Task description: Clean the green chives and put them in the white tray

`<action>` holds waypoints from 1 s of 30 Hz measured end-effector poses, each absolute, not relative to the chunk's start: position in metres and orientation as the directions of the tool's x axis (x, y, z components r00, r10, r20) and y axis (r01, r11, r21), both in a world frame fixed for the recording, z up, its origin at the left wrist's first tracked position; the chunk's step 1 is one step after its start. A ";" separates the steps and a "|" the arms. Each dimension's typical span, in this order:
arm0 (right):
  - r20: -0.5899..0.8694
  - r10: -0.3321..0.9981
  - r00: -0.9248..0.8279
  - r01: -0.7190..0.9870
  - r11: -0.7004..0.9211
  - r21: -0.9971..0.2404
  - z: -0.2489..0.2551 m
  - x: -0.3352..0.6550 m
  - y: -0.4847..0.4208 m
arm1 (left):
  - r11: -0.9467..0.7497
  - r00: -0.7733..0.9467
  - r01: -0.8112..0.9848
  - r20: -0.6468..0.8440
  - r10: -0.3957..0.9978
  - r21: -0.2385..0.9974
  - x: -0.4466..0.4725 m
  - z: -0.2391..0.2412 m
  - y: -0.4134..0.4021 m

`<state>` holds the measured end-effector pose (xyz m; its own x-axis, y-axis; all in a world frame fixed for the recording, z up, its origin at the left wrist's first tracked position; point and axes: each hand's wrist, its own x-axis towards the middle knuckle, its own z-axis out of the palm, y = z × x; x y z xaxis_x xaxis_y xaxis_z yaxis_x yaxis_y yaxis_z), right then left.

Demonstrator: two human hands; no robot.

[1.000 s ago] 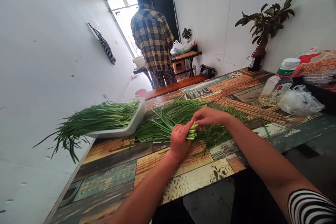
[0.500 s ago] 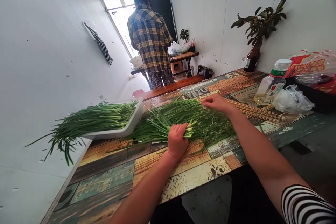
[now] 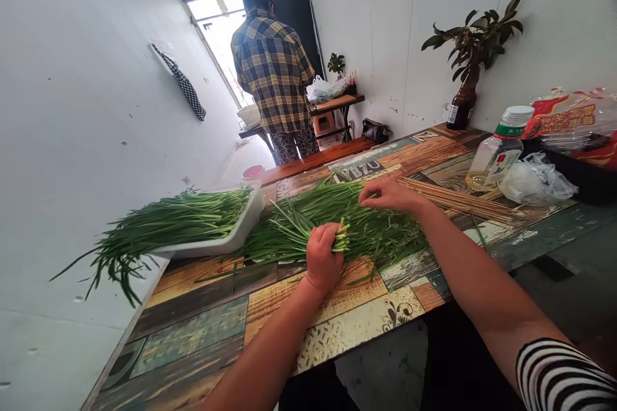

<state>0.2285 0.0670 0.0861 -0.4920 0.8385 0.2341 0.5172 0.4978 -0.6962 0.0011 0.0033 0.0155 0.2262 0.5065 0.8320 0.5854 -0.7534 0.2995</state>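
Note:
My left hand (image 3: 324, 252) is wrapped round a small bunch of garlic chives (image 3: 342, 237), its pale cut ends poking out on the right and the leaves trailing to the left. Just beyond and to the right, my right hand (image 3: 389, 195) hovers over the loose pile of chives (image 3: 308, 202) with fingers and thumb drawn together. Whether a stalk is between those fingertips, I cannot make out. On the left, a white plastic tray (image 3: 258, 205) carries many more chives laid lengthwise, their leaves hanging over its outer end.
Thin wooden skewers (image 3: 463, 200) lie right of the pile. Farther right are a plastic bottle (image 3: 496, 151), a crumpled clear bag (image 3: 537, 181) and a red package (image 3: 569, 119). A brown bottle with leafy stems (image 3: 463, 103) stands behind. A person in a plaid shirt (image 3: 272, 70) faces away.
My right hand has shifted slightly left over the pile, nearer the bunch. My left hand keeps its hold, almost unmoved. The view has moved slightly.

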 end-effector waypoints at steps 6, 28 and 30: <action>0.171 0.734 -0.658 0.278 0.448 -0.850 0.092 0.201 0.044 | -0.746 0.220 0.502 0.769 0.600 0.438 0.001 0.016 0.006; 0.211 0.949 -0.233 0.259 0.270 -0.927 0.076 0.220 0.069 | -0.582 0.046 0.275 0.594 0.803 0.766 0.000 0.039 0.010; 0.320 0.870 -0.375 0.334 0.449 -0.829 0.069 0.197 0.060 | -0.562 -0.037 0.168 0.575 0.817 0.810 -0.003 0.043 0.012</action>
<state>0.1966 0.0601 0.0686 -0.3749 0.8701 0.3200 0.3344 0.4489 -0.8286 -0.0029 0.0115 0.0431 -0.0371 0.8174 0.5749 0.1677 -0.5621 0.8099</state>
